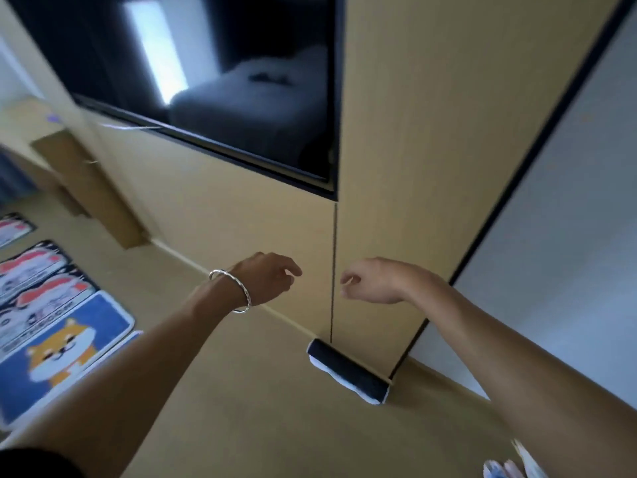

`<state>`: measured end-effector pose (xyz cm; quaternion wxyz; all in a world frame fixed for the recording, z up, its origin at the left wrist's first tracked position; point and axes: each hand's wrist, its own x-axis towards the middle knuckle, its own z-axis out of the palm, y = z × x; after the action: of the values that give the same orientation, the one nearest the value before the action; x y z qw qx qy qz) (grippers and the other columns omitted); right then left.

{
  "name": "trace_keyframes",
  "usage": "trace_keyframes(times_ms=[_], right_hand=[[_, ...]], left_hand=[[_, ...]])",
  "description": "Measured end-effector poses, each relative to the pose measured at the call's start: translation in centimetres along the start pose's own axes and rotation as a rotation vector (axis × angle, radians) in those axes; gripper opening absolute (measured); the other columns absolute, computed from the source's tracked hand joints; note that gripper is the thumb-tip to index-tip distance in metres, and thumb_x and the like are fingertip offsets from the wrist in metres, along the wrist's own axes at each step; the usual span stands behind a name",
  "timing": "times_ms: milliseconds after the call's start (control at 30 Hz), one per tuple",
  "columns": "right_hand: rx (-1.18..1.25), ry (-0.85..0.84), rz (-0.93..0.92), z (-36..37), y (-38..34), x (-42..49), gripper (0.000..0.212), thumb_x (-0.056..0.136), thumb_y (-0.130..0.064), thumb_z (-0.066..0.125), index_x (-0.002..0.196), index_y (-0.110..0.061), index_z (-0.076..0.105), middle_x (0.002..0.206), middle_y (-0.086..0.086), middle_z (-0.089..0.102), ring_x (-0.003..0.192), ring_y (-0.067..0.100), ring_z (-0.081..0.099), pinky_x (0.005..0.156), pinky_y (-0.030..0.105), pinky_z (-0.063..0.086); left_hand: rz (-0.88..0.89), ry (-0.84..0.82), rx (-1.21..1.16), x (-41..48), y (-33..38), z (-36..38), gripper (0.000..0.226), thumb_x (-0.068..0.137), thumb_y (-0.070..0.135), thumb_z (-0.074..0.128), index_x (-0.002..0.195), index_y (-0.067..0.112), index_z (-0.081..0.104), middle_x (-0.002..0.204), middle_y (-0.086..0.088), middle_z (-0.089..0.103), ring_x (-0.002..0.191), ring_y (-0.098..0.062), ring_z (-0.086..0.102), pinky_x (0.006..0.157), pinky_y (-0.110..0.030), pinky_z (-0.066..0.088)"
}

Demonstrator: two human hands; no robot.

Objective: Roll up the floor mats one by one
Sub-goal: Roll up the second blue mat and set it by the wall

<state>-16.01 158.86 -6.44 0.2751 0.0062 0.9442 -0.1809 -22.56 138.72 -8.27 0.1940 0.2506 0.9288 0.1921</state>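
A rolled-up mat, dark outside with a white edge, lies on the tan floor against the base of the wooden wall panel. Several flat mats lie in a row at the left: a blue one with an orange dog nearest, and two with red and white pictures behind it. My left hand, a silver bangle on its wrist, hangs in the air with loosely curled fingers and holds nothing. My right hand is level with it, fingers also loose and empty. Both hands are well above the rolled mat.
A dark television screen is set in the wooden wall ahead. A wooden desk leg stands at the left. A grey-white panel fills the right. A blue and white edge shows at the bottom right corner.
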Motion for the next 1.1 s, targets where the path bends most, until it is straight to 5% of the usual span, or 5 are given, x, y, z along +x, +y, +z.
trace_keyframes(times_ms=[200,767,1100], right_hand=[[-0.136,-0.050,-0.145,-0.4,-10.4,3.6,0.048,0.095,-0.044,0.047,0.139,-0.025,0.047,0.142,-0.001,0.048,0.126,0.018,0.047,0.101,0.032,0.040],[-0.556,-0.194,-0.461,10.7,-47.9,10.8,0.047,0.095,-0.043,0.049,0.137,-0.021,0.050,0.142,0.001,0.050,0.126,0.021,0.048,0.105,0.036,0.039],[-0.735,-0.269,-0.650,18.5,-63.5,12.8,0.046,0.096,-0.045,0.045,0.136,-0.024,0.049,0.140,-0.004,0.050,0.123,0.017,0.049,0.099,0.033,0.042]], left_hand=[[-0.163,0.157,-0.072,-5.9,-7.8,-3.9,0.025,0.094,0.016,0.049,0.111,0.022,0.066,0.089,0.001,0.070,0.080,-0.008,0.058,0.062,-0.004,0.034],[-0.560,0.326,-0.141,-29.4,-37.1,-10.0,0.029,0.096,0.021,0.046,0.119,0.028,0.062,0.106,-0.004,0.069,0.099,-0.020,0.062,0.080,-0.024,0.045],[-0.819,0.379,-0.219,-42.3,-47.5,-9.8,0.028,0.095,0.024,0.047,0.119,0.031,0.062,0.110,-0.004,0.067,0.099,-0.020,0.062,0.088,-0.029,0.048]])
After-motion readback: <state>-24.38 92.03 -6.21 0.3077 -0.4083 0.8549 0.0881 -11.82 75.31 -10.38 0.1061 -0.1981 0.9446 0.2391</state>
